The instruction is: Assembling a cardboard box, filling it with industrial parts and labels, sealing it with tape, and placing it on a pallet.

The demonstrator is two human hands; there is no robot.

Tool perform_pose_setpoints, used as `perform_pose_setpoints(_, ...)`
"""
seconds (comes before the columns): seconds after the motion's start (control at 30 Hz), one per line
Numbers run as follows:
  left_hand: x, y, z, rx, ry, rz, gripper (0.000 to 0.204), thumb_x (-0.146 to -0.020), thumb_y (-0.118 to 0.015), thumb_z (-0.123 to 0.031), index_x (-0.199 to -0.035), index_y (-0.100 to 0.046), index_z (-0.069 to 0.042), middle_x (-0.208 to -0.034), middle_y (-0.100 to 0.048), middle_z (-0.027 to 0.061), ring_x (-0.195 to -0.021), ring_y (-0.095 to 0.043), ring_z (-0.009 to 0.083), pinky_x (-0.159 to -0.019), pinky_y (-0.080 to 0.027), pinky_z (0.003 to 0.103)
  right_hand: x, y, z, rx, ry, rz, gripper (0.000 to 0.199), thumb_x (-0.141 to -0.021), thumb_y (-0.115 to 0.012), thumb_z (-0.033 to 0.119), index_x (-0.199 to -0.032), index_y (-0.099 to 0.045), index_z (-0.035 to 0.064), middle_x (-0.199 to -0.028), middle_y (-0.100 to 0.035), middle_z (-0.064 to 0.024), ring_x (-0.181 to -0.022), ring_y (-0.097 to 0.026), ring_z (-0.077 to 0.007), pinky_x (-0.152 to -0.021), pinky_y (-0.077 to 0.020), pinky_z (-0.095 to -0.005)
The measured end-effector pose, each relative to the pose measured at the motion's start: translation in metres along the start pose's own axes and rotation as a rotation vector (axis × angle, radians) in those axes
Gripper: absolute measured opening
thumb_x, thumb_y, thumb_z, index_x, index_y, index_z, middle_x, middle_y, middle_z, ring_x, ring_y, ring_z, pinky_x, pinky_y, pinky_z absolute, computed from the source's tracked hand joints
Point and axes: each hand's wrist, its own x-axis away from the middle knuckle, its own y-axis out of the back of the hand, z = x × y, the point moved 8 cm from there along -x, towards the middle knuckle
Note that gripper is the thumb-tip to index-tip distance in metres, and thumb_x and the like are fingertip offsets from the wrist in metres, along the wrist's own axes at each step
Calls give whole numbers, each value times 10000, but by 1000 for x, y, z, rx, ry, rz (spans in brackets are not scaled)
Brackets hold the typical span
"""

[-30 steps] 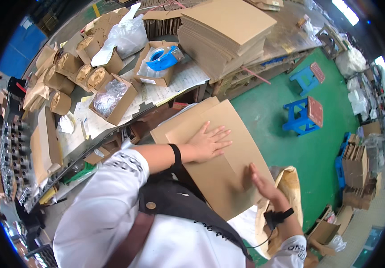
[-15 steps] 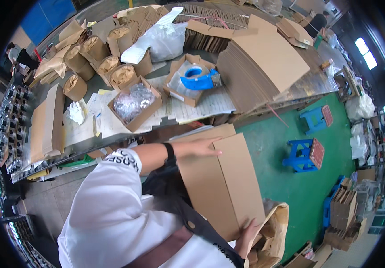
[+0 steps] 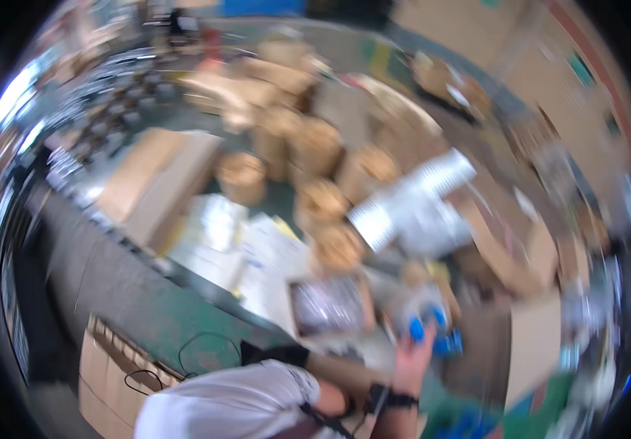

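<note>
The picture is smeared by motion. My right hand (image 3: 412, 355), with a dark band at its wrist, reaches to a blue tape dispenser (image 3: 447, 342) at the table's near edge. The fingers appear closed on its blue part, though blur hides the exact grip. My left arm, in a white sleeve, extends right across the lower middle. My left hand is hidden beyond the crossing forearm and lower edge. A brown cardboard piece (image 3: 345, 372) shows beside the arms. Left of the dispenser stands an open carton with clear plastic-wrapped items (image 3: 328, 304).
Several brown paper-lined round containers (image 3: 242, 178) stand on the table, with papers (image 3: 275, 256) before them. A long carton (image 3: 165, 186) lies at left, and a clear plastic bag (image 3: 432, 223) farther right. Stacked cardboard (image 3: 535, 347) is at right; more cardboard (image 3: 107, 388) stands lower left.
The view has swung, shifting the table lower and to the right. Both hands were on a flat cardboard box; now my right hand is at the tape dispenser and my left hand is hidden.
</note>
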Motion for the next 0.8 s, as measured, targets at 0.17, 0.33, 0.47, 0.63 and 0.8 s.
perform_pose_setpoints(0.17,53,41,-33,-140,136,-211,1017,-721,-647,-607,-1472,-218,-71,-1495,-228,233,-1397,-174,411,-1123,-144,554,6,-1,18,869,402,24,436,-897,-589,243,-1256,-502,12,-1134,-592,-95,-1022,-574,-204,-905,-452,-335)
perform_pose_setpoints(0.33,79,-54,-108,-50,-38,-2,1020,-720,-645,-609,-1471,-220,-65,-1499,-211,239,-1399,-160,416,-1123,-142,555,100,-27,104,1278,558,177,587,-797,-751,307,-1233,-548,-30,-1194,-555,-298,-965,-564,-314,-930,-403,-454)
perform_pose_setpoints(0.47,69,-154,-182,226,-305,436,1021,-719,-644,-611,-1470,-222,-60,-1503,-198,244,-1401,-149,420,-1123,-140,557,169,15,160,539,317,-106,714,-718,-687,46,-1349,-352,26,-1202,-536,-107,-1013,-562,-205,-909,-460,-338)
perform_pose_setpoints(0.63,70,-165,-171,231,-48,736,964,-810,-653,-508,-1432,-209,78,-1494,-212,278,-1400,-204,379,-1144,-189,416,303,169,184,1052,-25,-286,694,-627,-671,-3,-1273,-415,2,-1140,-557,-101,-1074,-552,-208,-918,-449,-330)
perform_pose_setpoints(0.8,75,-148,-175,333,-70,654,952,-778,-708,-475,-1428,-242,41,-1402,-388,265,-1300,-403,358,-1054,-353,391,374,204,151,1218,-171,-290,650,-576,-669,6,-1199,-483,10,-927,-600,-127,-879,-604,-190,-793,-485,-312)
